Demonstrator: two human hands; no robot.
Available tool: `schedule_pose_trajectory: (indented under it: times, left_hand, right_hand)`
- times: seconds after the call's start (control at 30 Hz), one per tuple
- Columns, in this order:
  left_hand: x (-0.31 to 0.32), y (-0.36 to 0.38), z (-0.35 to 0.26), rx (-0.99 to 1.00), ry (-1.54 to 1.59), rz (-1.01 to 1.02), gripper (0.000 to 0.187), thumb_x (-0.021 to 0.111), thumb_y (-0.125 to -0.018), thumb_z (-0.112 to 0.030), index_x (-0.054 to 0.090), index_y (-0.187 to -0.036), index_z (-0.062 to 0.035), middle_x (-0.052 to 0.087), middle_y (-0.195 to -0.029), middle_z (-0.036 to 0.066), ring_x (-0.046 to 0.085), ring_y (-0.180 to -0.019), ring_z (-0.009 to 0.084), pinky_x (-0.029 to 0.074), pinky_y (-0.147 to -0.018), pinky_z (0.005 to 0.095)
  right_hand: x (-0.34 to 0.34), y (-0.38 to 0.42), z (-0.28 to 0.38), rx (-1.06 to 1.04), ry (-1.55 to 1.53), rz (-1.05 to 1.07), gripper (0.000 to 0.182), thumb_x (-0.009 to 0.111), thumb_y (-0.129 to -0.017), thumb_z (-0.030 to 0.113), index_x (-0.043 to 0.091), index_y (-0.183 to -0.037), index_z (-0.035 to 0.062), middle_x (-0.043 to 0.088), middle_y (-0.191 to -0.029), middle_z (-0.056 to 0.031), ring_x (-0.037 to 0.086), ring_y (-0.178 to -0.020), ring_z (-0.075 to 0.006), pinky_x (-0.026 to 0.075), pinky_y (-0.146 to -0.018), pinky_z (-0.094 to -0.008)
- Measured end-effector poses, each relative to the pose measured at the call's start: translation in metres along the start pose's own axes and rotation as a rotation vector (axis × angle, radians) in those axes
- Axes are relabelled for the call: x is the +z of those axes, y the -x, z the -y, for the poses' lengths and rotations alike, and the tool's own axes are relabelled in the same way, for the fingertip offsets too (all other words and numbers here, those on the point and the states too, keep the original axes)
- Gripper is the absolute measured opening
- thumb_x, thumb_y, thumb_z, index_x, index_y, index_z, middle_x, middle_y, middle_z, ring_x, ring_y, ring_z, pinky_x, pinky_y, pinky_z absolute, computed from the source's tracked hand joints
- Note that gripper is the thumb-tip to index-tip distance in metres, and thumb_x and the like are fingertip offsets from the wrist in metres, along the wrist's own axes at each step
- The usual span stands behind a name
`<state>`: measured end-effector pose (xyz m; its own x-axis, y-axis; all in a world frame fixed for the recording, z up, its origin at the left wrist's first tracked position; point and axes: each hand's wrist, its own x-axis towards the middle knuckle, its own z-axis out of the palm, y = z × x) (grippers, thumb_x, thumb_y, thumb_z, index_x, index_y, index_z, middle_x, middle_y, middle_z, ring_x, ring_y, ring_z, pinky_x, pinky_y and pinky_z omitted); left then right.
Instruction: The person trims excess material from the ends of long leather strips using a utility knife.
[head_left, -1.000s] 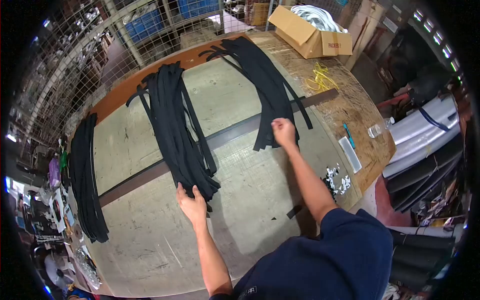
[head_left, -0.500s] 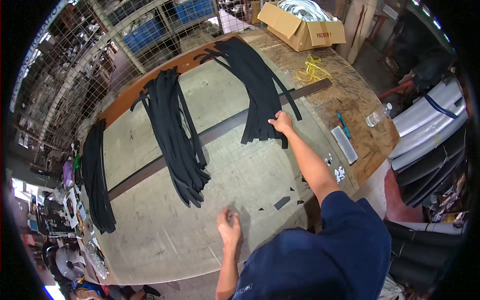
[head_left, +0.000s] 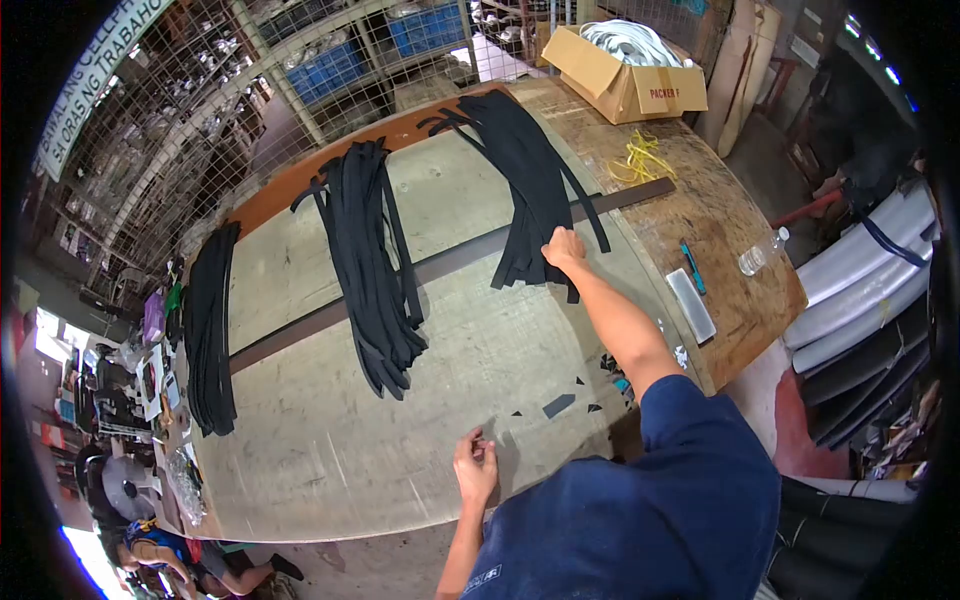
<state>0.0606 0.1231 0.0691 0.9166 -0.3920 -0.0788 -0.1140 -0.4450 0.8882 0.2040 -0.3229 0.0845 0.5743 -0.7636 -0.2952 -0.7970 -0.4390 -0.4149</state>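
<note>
Three bundles of black strips lie across the table: a right bundle [head_left: 525, 170], a middle bundle [head_left: 360, 250] and a left bundle [head_left: 210, 330]. Beneath them runs a long dark metal bar [head_left: 460, 257]. At the lower end of the right bundle, my right hand [head_left: 565, 248] rests with its fingers curled closed at the strips' edge; what they hold, if anything, is hidden. My left hand [head_left: 476, 468] hovers over the near part of the table, holding nothing, fingers loosely bent and apart.
A carton [head_left: 625, 85] of white coils, yellow string [head_left: 642, 160], a bottle [head_left: 763, 252], a teal pen [head_left: 692, 268] and a pale case [head_left: 690, 306] occupy the right side. Black scraps [head_left: 559, 405] lie near me. A person [head_left: 160, 548] is at lower left.
The view has shifted, so the table and bundles appear slightly moved. My right hand stays at the right bundle's lower end. My left hand appears a little further right, still empty.
</note>
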Motion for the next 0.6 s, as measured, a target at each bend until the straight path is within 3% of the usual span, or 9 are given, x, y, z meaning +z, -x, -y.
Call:
schedule_pose_trajectory:
  times: [0.2, 0.33, 0.43, 0.47, 0.6]
  left_hand:
    - [-0.003, -0.007, 0.002, 0.017, 0.04, -0.023, 0.033, 0.068, -0.086, -0.003, 0.063, -0.118, 0.0017, 0.067, -0.105, 0.017, 0.068, -0.082, 0.0213, 0.056, -0.078, 0.0329]
    - [-0.002, -0.006, 0.006, -0.005, 0.026, 0.015, 0.033, 0.068, -0.086, -0.003, 0.063, -0.118, 0.002, 0.066, -0.106, 0.017, 0.068, -0.084, 0.0209, 0.056, -0.078, 0.0323]
    - [0.003, -0.007, 0.009, -0.004, 0.057, 0.032, 0.032, 0.068, -0.087, -0.003, 0.063, -0.118, 0.0021, 0.066, -0.106, 0.018, 0.068, -0.085, 0.0205, 0.057, -0.078, 0.0317]
    - [0.004, -0.007, 0.01, -0.005, 0.07, 0.038, 0.032, 0.068, -0.087, -0.004, 0.063, -0.118, 0.0021, 0.066, -0.106, 0.018, 0.068, -0.086, 0.0204, 0.057, -0.077, 0.0315]
    - [0.003, -0.014, 0.007, -0.007, 0.058, 0.084, 0.032, 0.067, -0.088, -0.005, 0.062, -0.119, 0.0017, 0.067, -0.106, 0.017, 0.068, -0.086, 0.0196, 0.057, -0.078, 0.0312]
  right_hand:
    - [-0.002, 0.0, 0.003, -0.09, 0.009, -0.311, 0.041, 0.066, -0.087, 0.018, 0.052, -0.121, -0.0002, 0.054, -0.121, -0.0268, 0.063, -0.104, -0.0452, 0.053, -0.089, -0.0497]
    - [0.003, -0.021, -0.013, -0.177, -0.088, -0.457, 0.044, 0.07, -0.084, 0.014, 0.048, -0.121, -0.0003, 0.048, -0.118, -0.0278, 0.061, -0.1, -0.0474, 0.052, -0.088, -0.0515]
    - [0.009, -0.014, -0.018, -0.083, -0.155, -0.365, 0.053, 0.076, -0.081, 0.015, 0.048, -0.123, -0.0002, 0.046, -0.122, -0.0291, 0.06, -0.104, -0.0484, 0.052, -0.09, -0.051]
    - [0.009, -0.011, -0.016, -0.025, -0.161, -0.359, 0.056, 0.081, -0.077, 0.019, 0.054, -0.122, -0.0008, 0.052, -0.126, -0.0292, 0.06, -0.108, -0.0468, 0.052, -0.091, -0.0496]
    - [0.002, -0.013, -0.017, 0.078, -0.093, -0.104, 0.049, 0.08, -0.079, 0.023, 0.062, -0.117, -0.0004, 0.061, -0.124, -0.0251, 0.06, -0.114, -0.0417, 0.052, -0.095, -0.0469]
